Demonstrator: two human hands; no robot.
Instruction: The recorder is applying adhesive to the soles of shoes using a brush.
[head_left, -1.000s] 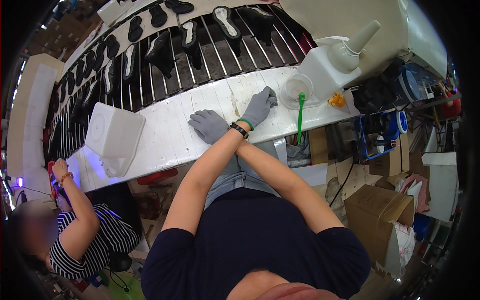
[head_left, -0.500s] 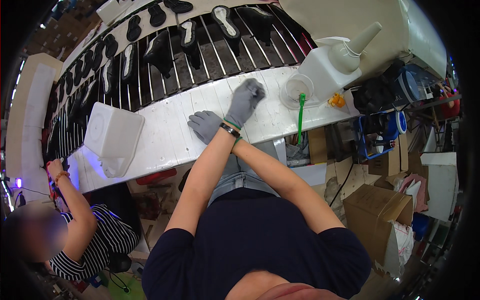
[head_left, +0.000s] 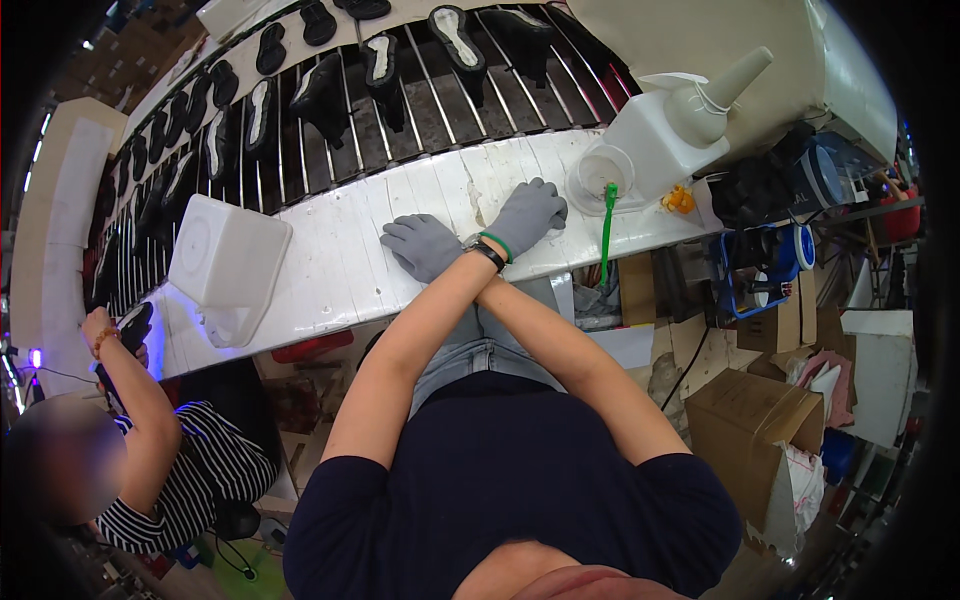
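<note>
My forearms are crossed over the front of the white bench [head_left: 345, 265], the left above the right. My left hand [head_left: 527, 215], in a grey glove with a green cuff and a dark bracelet at the wrist, therefore lies on the right side. It rests on the bench top, fingers slightly bent and holding nothing. On the left side my right hand [head_left: 424, 246], also grey-gloved, lies flat with fingers apart, touching only the bench. Nearest my left hand is a clear plastic cup [head_left: 603, 170] with a green-handled tool [head_left: 608, 225] leaning over its rim.
Black shoes [head_left: 383, 70], several with pale soles up, lie on a curved roller conveyor [head_left: 430, 95] beyond the bench. A white jug [head_left: 660, 135] stands right; a white container [head_left: 225, 265] lies left. Orange peel [head_left: 679, 199] sits right. A co-worker [head_left: 200, 470] handles a shoe [head_left: 134, 325].
My left hand has come down from a raised, curled pose to rest on the bench, moving right and nearer. At left, a shoe has appeared in the co-worker's hands.
</note>
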